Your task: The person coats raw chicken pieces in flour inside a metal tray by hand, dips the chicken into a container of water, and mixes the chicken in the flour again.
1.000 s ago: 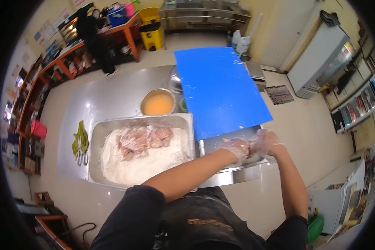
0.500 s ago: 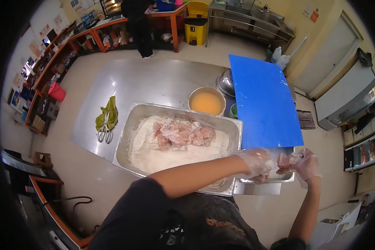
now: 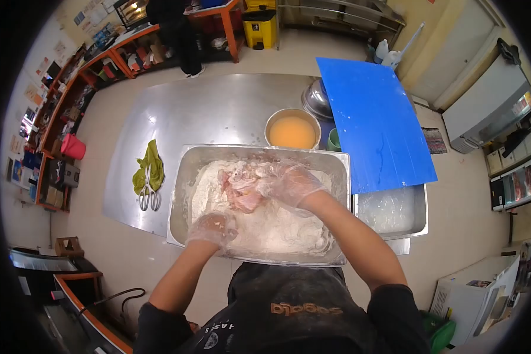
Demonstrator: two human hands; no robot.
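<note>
Floured raw chicken pieces (image 3: pixel 242 192) lie heaped on white flour (image 3: pixel 277 227) inside a deep steel pan (image 3: pixel 180 177). Over the right side of the heap, my right hand (image 3: pixel 292 184), in a clear plastic glove, closes its fingers on the chicken. My left hand (image 3: pixel 212 229), gloved the same way, is low in the flour by the pan's near left edge, apart from the heap. Its fingers are bent and partly hidden, so their grip is unclear. To the right stands a second steel tray (image 3: pixel 392 212) with wet whitish contents, partly under a blue board (image 3: pixel 377 127).
Behind the pan are a bowl of orange liquid (image 3: pixel 292 133), an upturned metal bowl (image 3: pixel 317 99) and a green cup (image 3: pixel 334 139). Scissors (image 3: pixel 148 197) lie on a green cloth (image 3: pixel 150 168) at left. Another person (image 3: pixel 177 35) stands at the far counter.
Both hands have moved left from the right tray into the flour pan. The chicken my right hand held over the tray is no longer there. The camera view has shifted slightly.
</note>
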